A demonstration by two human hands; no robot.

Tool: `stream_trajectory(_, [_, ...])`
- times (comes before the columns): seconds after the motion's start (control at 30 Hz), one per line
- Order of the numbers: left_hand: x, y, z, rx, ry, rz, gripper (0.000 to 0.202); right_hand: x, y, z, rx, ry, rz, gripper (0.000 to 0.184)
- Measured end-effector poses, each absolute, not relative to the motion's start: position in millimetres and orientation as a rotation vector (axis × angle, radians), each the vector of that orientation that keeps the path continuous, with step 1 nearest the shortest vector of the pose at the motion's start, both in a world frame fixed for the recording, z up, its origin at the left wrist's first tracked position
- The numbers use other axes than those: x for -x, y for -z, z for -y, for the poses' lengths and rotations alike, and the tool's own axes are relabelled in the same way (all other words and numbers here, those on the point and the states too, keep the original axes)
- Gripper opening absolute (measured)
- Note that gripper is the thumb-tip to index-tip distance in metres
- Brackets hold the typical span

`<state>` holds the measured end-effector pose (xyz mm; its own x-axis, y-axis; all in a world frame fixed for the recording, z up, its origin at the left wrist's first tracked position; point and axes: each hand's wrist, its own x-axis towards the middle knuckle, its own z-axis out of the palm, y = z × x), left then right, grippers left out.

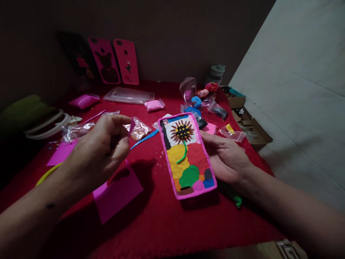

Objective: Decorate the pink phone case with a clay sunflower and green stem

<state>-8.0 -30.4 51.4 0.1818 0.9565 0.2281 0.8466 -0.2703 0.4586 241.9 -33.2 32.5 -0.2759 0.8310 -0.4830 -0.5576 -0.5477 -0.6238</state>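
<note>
A phone case (187, 155) covered in coloured clay, with a sunflower on a white patch and a pink rim, is held a little above the red cloth (156, 219). My right hand (228, 158) grips it from the right edge and underneath. My left hand (101, 149) hovers left of the case, fingers pinched together on a small pink clay bit (132, 126). A blue modelling tool (144, 139) lies on the cloth between the hand and the case.
Pink paper sheets (118, 194) lie at front left. Small bags of clay (138, 128) and clay balls (196, 101) are scattered behind. A clear case (129, 95) and two pink cases (126, 61) stand at the back wall. Open cardboard boxes (253, 129) sit at right.
</note>
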Motion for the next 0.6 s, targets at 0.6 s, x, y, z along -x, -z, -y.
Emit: stream_trajectory(0.6, [-1, -44, 48, -1.796, -1.043, -1.134, 0.024, -242, -31, 32, 0.911, -1.971, 0.449, 0.026])
